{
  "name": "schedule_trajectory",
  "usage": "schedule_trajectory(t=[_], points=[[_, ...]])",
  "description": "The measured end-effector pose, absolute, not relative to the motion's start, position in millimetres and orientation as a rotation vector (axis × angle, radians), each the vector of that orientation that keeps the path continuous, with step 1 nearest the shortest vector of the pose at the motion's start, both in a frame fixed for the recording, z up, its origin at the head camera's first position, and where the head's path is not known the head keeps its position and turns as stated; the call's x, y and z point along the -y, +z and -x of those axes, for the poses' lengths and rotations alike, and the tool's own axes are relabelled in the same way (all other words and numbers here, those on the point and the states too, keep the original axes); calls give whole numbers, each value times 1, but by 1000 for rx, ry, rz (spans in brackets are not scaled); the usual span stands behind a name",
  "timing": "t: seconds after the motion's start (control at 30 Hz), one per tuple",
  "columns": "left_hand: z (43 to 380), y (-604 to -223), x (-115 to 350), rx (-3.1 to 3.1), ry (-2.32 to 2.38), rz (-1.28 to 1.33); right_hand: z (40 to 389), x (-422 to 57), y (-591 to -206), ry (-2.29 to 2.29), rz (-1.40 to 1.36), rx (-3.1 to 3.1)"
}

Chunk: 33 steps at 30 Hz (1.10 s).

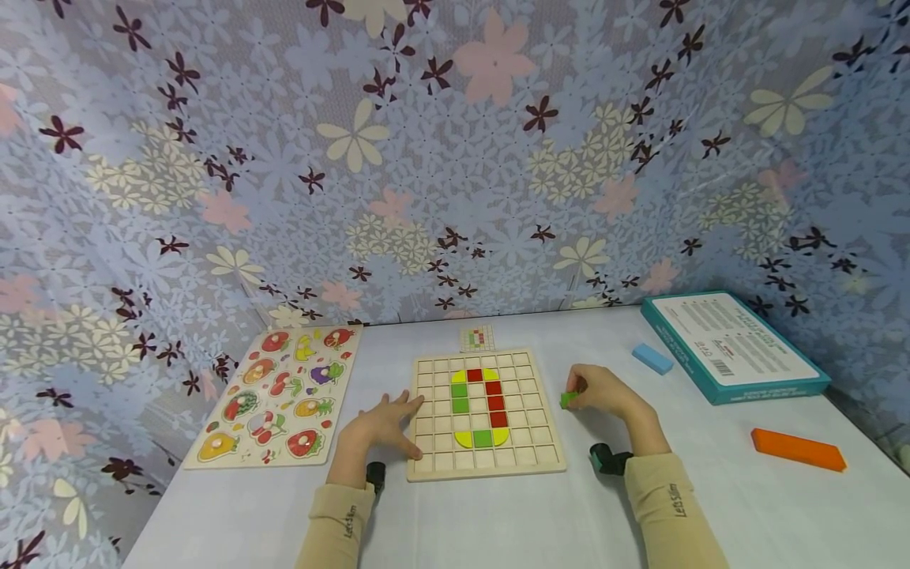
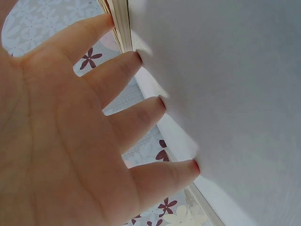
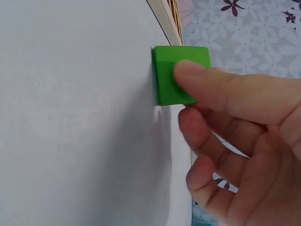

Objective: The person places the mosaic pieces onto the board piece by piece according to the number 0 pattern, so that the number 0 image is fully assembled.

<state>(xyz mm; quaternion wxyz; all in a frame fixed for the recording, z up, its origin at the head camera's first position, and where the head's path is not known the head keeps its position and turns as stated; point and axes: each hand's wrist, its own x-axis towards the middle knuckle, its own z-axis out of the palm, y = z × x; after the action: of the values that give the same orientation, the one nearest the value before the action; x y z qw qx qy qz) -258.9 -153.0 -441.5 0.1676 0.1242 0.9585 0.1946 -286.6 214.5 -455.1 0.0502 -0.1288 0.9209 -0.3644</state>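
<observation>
My right hand [image 1: 600,389] pinches a green square block [image 3: 164,77] between thumb and fingers, just right of the wooden grid board [image 1: 441,466]. In the head view the same block shows small at the fingertips. On the board, red, green and yellow pieces form a ring, with two red tiles [image 1: 495,403] down its right side, two green tiles on its left and yellow rounded corners. My left hand [image 1: 380,427] is spread at the board's left edge, thumb and a finger touching it. In the left wrist view the other fingertips [image 2: 190,167] rest on the table.
A small pattern card [image 1: 476,338] stands behind the board. To the left lies a fruit puzzle board [image 1: 277,395]. At the right are a blue block [image 1: 652,359], a teal box [image 1: 739,348] and an orange block [image 1: 799,450]. A flowered cloth hangs behind the white table.
</observation>
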Motion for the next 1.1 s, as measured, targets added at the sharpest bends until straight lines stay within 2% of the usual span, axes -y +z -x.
schedule_trajectory(t=[0.43,1.1], points=[[259,-441,153,-2716,552,-348,288,-198,-448,-1331,394,-2786],[260,-443,154,-2713,558,-361,287,-169,-449,-1413,481,-2688]])
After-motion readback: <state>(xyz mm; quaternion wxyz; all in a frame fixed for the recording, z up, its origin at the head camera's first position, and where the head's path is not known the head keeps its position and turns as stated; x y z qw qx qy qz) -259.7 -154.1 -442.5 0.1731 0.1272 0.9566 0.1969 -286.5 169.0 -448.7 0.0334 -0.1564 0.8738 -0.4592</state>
